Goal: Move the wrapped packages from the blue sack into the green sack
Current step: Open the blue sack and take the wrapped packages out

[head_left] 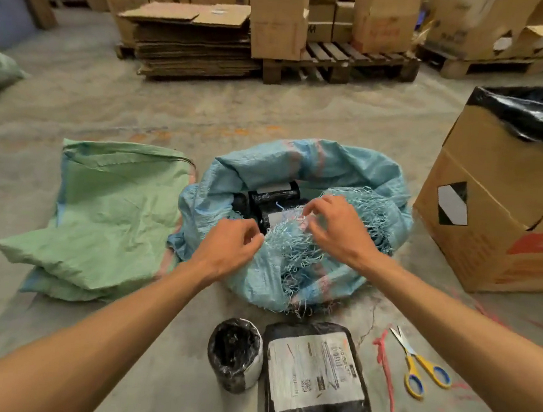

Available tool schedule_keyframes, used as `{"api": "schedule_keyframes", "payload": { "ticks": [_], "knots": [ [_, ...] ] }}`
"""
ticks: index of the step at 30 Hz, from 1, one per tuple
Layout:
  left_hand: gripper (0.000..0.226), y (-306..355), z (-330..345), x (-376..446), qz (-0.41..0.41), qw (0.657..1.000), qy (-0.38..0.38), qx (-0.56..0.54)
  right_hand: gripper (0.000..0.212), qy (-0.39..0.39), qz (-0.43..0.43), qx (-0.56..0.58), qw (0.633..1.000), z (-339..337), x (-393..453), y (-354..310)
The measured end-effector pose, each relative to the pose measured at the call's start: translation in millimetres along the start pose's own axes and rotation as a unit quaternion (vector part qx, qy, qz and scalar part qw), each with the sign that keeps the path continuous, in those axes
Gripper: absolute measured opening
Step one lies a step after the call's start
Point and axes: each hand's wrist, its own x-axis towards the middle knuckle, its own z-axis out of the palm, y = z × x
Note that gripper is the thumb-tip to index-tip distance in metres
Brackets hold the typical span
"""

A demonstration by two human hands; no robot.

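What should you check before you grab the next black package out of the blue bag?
1. Blue sack mouth open: ok.
2. Black packages visible inside: ok.
3. Frayed threads clear of the packages: not ok, they lie over the opening.
4. Left hand and right hand free: cannot tell, both are in the threads.
5. Green sack open to receive: not ok, it lies flat.

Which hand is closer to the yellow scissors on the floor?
The right hand. It is over the frayed mouth of the blue sack, up and left of the scissors. The left hand is farther left, at the sack's near-left edge.
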Motion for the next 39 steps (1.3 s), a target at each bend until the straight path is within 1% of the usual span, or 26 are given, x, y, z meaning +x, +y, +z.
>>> {"api": "schedule_keyframes", "payload": {
  "ticks": [1,2,4,5,7,9,12,14,15,16,19,21,23,25,27,28,30,33,34,36,39],
  "knots": [
    [0.016,3.2,1.6,18.9,0.012,1.000,0.009,0.001,0.015,-0.002,-0.020,-0.015,1.000,3.3,24.5,1.8],
    [0.014,4.6,3.4,36.5,0.015,1.000,0.008,0.012,0.020,-0.014,-0.035,-0.025,0.999,6.7,45.9,1.7],
    [0.024,-1.3,7.6,69.4,-0.001,0.997,-0.006,0.083,0.027,-0.075,-0.034,-0.043,0.996,18.2,80.6,2.7],
    [0.025,-6.5,8.9,81.5,-0.016,0.990,-0.020,0.136,0.030,-0.115,-0.021,-0.058,0.991,25.4,92.0,3.0],
    [0.025,-15.6,7.3,102.5,-0.051,0.966,-0.050,0.249,0.029,-0.194,0.010,-0.084,0.977,43.6,110.5,9.9],
    [0.031,-22.9,4.9,113.8,-0.075,0.945,-0.064,0.312,0.029,-0.249,0.036,-0.099,0.963,60.7,121.8,17.3],
    [0.048,-39.3,9.2,122.8,-0.080,0.940,-0.045,0.328,0.035,-0.276,0.031,-0.117,0.953,82.0,136.7,23.8],
    [0.054,-48.1,12.0,126.1,-0.072,0.932,-0.051,0.350,0.049,-0.328,0.012,-0.145,0.933,98.1,138.3,24.1],
    [0.055,-51.2,12.6,127.0,-0.068,0.927,-0.061,0.363,0.058,-0.349,0.007,-0.177,0.920,106.6,135.9,24.3],
    [0.055,-52.9,12.6,127.4,-0.067,0.924,-0.071,0.370,0.063,-0.351,0.004,-0.211,0.912,114.6,132.4,25.0],
    [0.042,-54.4,12.1,128.4,-0.071,0.922,-0.088,0.371,0.062,-0.293,0.017,-0.250,0.923,128.2,128.4,26.3],
    [0.035,-55.0,9.7,128.7,-0.075,0.924,-0.080,0.366,0.059,-0.297,0.023,-0.256,0.920,127.3,131.1,23.5],
    [0.035,-58.0,3.4,130.2,-0.085,0.930,-0.084,0.347,0.051,-0.305,0.013,-0.255,0.917,123.7,135.0,20.4],
    [0.042,-63.3,-5.2,131.9,-0.079,0.931,-0.112,0.339,0.045,-0.275,-0.010,-0.257,0.926,119.1,134.2,19.3],
    [0.052,-69.2,-11.3,132.9,-0.046,0.931,-0.125,0.340,0.053,-0.247,-0.013,-0.242,0.938,114.9,129.5,23.0],
    [0.058,-72.0,-12.4,132.1,-0.026,0.930,-0.120,0.345,0.056,-0.243,-0.009,-0.231,0.942,112.3,126.1,25.3],
    [0.067,-74.7,-12.2,127.7,0.013,0.926,-0.104,0.363,0.056,-0.241,0.002,-0.209,0.948,104.9,120.3,28.9],
    [0.060,-72.7,-12.0,120.6,0.059,0.927,-0.060,0.365,0.048,-0.227,0.021,-0.160,0.960,94.1,114.9,30.3],
    [0.055,-70.4,-15.0,120.5,0.062,0.932,-0.041,0.354,0.044,-0.216,0.027,-0.143,0.965,90.3,114.0,30.2],
    [0.048,-66.3,-24.2,123.4,0.033,0.945,-0.025,0.324,0.039,-0.192,0.050,-0.104,0.975,83.2,112.3,31.1],
    [0.053,-61.3,-35.0,130.1,-0.011,0.951,-0.030,0.308,0.031,-0.153,0.096,-0.048,0.982,67.9,112.0,36.7]
  ]
}}
